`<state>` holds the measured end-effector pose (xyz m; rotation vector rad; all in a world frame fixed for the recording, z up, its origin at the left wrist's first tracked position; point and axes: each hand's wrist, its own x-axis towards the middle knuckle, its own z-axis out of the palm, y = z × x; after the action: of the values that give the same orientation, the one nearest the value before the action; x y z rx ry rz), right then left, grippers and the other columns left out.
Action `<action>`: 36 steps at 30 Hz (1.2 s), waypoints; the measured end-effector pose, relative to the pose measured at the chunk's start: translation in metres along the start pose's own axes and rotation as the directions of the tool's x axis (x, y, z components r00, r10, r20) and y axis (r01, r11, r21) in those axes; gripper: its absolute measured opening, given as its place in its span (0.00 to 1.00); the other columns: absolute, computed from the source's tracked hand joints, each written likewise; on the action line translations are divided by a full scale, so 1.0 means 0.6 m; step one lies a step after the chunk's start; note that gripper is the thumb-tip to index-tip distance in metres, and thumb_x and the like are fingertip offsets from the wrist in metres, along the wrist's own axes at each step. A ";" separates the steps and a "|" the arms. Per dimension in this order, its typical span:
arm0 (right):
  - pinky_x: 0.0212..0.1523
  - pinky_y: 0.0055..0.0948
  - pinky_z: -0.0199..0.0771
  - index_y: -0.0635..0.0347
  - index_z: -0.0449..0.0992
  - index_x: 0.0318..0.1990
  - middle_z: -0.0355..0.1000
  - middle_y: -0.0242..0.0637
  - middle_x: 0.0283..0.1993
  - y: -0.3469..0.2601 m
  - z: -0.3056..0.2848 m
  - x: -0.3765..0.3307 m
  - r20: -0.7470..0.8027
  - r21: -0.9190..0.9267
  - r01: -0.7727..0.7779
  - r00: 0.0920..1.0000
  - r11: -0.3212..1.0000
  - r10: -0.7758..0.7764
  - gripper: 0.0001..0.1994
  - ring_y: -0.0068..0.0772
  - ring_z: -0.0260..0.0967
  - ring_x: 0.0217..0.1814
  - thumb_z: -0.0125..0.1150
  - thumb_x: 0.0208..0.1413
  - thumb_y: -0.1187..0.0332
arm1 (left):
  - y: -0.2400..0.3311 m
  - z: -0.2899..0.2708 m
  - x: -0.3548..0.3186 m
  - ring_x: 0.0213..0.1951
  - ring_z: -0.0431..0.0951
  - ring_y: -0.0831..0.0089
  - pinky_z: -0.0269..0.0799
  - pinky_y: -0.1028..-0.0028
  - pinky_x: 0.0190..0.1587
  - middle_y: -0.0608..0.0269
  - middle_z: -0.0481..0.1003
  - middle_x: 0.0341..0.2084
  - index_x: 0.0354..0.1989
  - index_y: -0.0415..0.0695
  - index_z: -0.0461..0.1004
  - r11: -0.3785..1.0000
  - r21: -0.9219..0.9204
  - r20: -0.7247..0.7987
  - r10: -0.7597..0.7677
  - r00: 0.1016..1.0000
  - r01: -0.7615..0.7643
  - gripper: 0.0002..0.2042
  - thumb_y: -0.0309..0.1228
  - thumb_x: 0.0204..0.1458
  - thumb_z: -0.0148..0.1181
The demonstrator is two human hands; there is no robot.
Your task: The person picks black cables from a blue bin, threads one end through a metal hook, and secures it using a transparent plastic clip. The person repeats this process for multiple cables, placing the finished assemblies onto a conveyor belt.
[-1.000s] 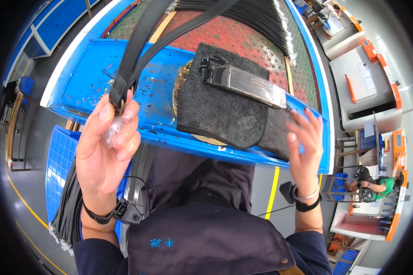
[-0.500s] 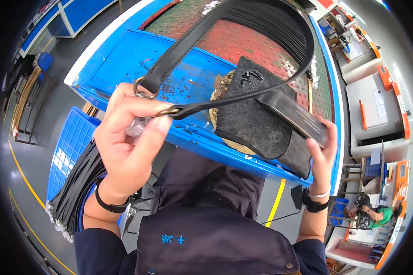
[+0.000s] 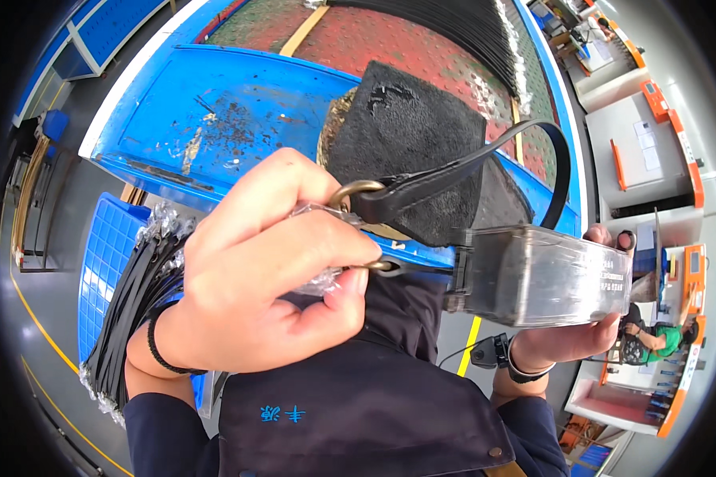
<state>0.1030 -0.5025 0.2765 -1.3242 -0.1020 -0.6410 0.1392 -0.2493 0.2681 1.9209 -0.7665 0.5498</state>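
Observation:
Close in front of me, my left hand (image 3: pixel 262 278) is closed on the two ends of a black leather strap (image 3: pixel 445 171). A brass ring (image 3: pixel 356 191) and crinkled clear plastic show at its fingers. The rest of the strap loops away to the right. My right hand (image 3: pixel 561 342) grips a see-through, box-shaped tool (image 3: pixel 561 274) with a dark ridged edge on its left side. That edge meets the strap's lower run near the second ring; whether they touch I cannot tell. Behind them a worn black cloth (image 3: pixel 414 143) lies over a round pad on the bench.
The blue workbench (image 3: pixel 135 119) has dark stains and a red-green studded surface (image 3: pixel 342 40). Several black straps (image 3: pixel 453 28) lie at its back. More straps (image 3: pixel 139 310) hang over a blue plastic basket (image 3: pixel 107 262) at left. Far right, a person in green (image 3: pixel 670 342) sits at a station.
The strap ends and my left hand have come nearer and to the right. My right hand has raised and turned the box-shaped tool, bringing it beside the strap's lower run.

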 end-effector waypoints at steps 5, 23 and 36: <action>0.45 0.32 0.68 0.54 0.55 0.54 0.62 0.46 0.43 0.003 0.008 -0.002 -0.021 -0.021 -0.038 0.999 0.999 0.037 0.42 0.36 0.62 0.45 0.66 0.28 0.48 | 0.017 0.005 0.004 0.23 0.66 0.72 0.60 0.78 0.25 0.58 0.67 0.23 0.24 0.41 0.75 1.000 -0.009 0.066 -0.003 0.998 0.003 0.12 0.18 0.25 0.56; 0.42 0.28 0.69 0.56 0.58 0.52 0.64 0.46 0.40 0.010 0.001 0.000 0.008 -0.059 -0.004 1.000 0.998 0.005 0.42 0.33 0.63 0.42 0.66 0.25 0.49 | 0.014 0.016 0.004 0.23 0.66 0.71 0.59 0.77 0.24 0.58 0.65 0.22 0.23 0.40 0.75 1.000 -0.014 0.090 0.004 0.996 -0.003 0.12 0.17 0.23 0.56; 0.41 0.29 0.68 0.57 0.56 0.53 0.61 0.46 0.42 0.007 -0.017 0.002 -0.019 -0.069 0.075 0.997 0.995 -0.077 0.40 0.32 0.61 0.43 0.63 0.30 0.49 | 0.005 0.007 -0.003 0.25 0.66 0.71 0.61 0.77 0.27 0.58 0.67 0.24 0.25 0.41 0.75 0.999 0.009 0.062 -0.040 0.997 0.040 0.11 0.19 0.26 0.57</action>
<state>0.1032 -0.5117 0.2707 -1.3843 -0.1142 -0.7288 0.1360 -0.2536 0.2669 1.9638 -0.7650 0.4709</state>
